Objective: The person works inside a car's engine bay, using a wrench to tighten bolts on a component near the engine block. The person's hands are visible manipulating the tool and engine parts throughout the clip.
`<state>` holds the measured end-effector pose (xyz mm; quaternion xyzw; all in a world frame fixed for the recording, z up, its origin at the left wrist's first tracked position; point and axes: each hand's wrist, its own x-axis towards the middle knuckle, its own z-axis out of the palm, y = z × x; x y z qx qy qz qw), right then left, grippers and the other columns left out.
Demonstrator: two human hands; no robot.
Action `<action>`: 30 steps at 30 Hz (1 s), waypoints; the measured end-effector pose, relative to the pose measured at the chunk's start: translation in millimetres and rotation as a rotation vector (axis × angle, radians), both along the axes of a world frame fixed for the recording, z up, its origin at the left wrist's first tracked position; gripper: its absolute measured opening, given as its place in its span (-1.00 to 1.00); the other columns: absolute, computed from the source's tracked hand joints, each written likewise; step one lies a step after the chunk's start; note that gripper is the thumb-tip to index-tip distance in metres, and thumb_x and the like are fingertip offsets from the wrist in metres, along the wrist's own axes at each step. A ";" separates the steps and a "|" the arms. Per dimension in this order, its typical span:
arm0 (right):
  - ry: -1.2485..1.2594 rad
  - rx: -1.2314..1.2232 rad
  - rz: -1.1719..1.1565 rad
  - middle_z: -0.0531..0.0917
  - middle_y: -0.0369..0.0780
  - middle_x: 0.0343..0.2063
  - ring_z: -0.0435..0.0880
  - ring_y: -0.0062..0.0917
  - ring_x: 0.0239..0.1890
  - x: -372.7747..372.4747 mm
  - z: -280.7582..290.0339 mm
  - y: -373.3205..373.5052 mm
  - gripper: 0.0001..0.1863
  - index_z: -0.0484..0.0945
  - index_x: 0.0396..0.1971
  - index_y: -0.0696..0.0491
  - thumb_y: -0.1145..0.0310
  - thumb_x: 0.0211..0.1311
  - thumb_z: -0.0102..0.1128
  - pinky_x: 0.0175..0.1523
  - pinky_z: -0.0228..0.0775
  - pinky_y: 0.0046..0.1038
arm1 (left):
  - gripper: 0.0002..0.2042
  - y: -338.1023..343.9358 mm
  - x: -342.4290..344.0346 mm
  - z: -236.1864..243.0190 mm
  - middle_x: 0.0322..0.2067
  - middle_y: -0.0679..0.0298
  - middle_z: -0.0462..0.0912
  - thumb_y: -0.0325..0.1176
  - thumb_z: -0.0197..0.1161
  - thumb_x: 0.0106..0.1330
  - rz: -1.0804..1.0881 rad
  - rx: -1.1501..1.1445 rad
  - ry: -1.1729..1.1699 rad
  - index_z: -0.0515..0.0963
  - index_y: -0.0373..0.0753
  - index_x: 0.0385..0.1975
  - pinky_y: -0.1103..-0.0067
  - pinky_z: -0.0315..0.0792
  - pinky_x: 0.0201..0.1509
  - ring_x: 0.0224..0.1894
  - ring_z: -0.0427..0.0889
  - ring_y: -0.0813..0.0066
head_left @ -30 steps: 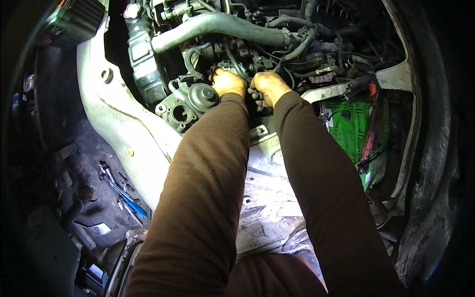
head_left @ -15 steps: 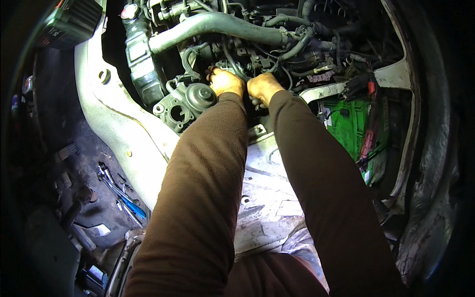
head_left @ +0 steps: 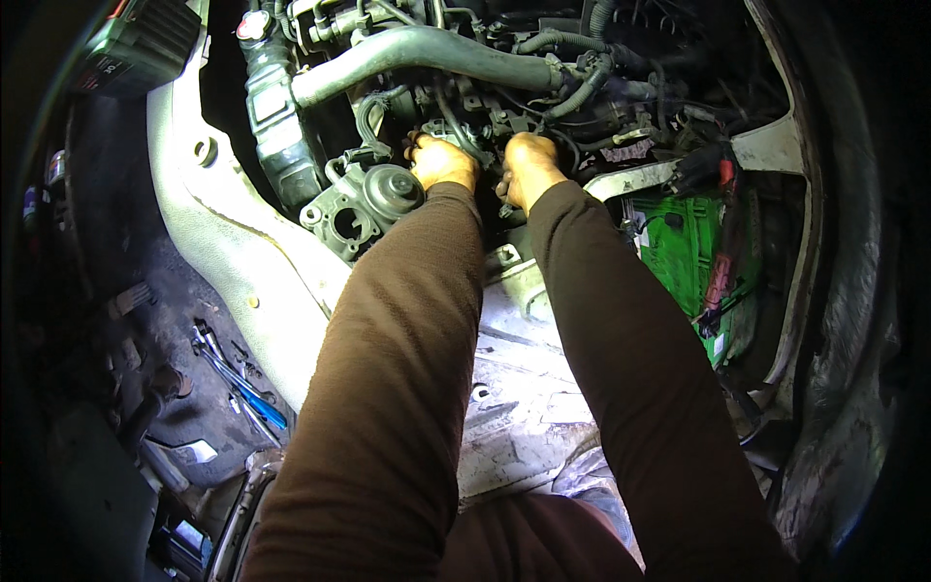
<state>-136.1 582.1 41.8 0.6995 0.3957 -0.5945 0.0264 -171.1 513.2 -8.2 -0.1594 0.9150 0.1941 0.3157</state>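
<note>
A: How are the left hand (head_left: 444,161) and the right hand (head_left: 529,167) set?

B: Both are reached into the engine (head_left: 475,99). The left hand's fingers are bent, but the tips are hidden, so whether anything is gripped cannot be told. The right hand is held a little apart, fingers curled in; its hold cannot be told either.

A: What is found around them?

B: A dark hose (head_left: 447,112) is seen just beyond the left hand, leading down into the gap between the two. A round-topped housing (head_left: 393,189) is set just left of the left hand. A green battery (head_left: 669,252) is placed right of the right hand.

A: Which step seems to be in hand?

B: Fitting or loosening by feel, it would be judged; which one cannot be told.

A: And what is called for next?

B: Probably steadiness from the left hand, small turns from the right, and the hose kept clear.
</note>
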 end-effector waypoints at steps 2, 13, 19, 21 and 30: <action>-0.017 0.015 0.293 0.36 -0.26 -0.65 0.22 -0.55 -0.68 5.1 -0.6 -3.8 -0.84 0.35 -0.49 0.02 0.39 0.25 -0.22 -0.54 0.12 -0.39 | -0.10 -0.9 -0.1 5.3 0.23 0.02 0.35 -0.18 0.46 0.03 -0.003 -0.015 0.012 0.08 -0.22 0.36 0.25 0.37 0.25 0.20 0.46 0.00; -0.451 0.558 2.342 0.71 -0.01 -0.31 0.74 -0.35 -0.30 8.7 -45.0 11.9 -0.65 0.62 -0.10 0.21 0.40 0.32 -0.12 -0.16 0.56 -0.34 | -0.08 3.1 -1.5 -6.8 0.28 0.00 0.29 -0.17 0.43 0.06 -0.059 -0.052 0.016 0.01 -0.22 0.39 0.22 0.38 0.24 0.22 0.45 0.01; -0.231 0.207 1.529 0.62 -0.15 -0.54 0.52 -0.46 -0.57 6.4 -31.5 11.2 -0.72 0.57 -0.46 0.14 0.36 0.28 -0.13 -0.51 0.34 -0.33 | -0.16 -0.5 -2.1 -14.6 0.23 0.04 0.36 -0.18 0.41 0.10 0.019 -0.069 0.070 0.09 -0.20 0.36 0.27 0.43 0.19 0.16 0.51 0.05; -0.077 0.013 0.775 0.48 -0.25 -0.67 0.31 -0.55 -0.71 2.3 -7.4 4.9 -0.81 0.48 -0.48 0.08 0.38 0.25 -0.12 -0.59 0.18 -0.38 | -0.22 -2.8 -2.4 -19.5 0.23 0.04 0.37 -0.21 0.37 0.14 0.026 -0.067 0.083 0.11 -0.22 0.35 0.28 0.43 0.18 0.17 0.51 0.06; 0.154 0.027 0.183 0.46 -0.20 -0.50 0.37 -0.43 -0.53 4.2 -27.3 2.0 -0.69 0.37 0.01 0.00 0.29 0.33 -0.19 -0.31 0.21 -0.29 | -0.22 2.0 -0.1 -17.0 0.26 -0.01 0.31 -0.22 0.31 0.19 -0.064 -0.063 0.073 0.05 -0.24 0.37 0.27 0.39 0.23 0.19 0.48 0.06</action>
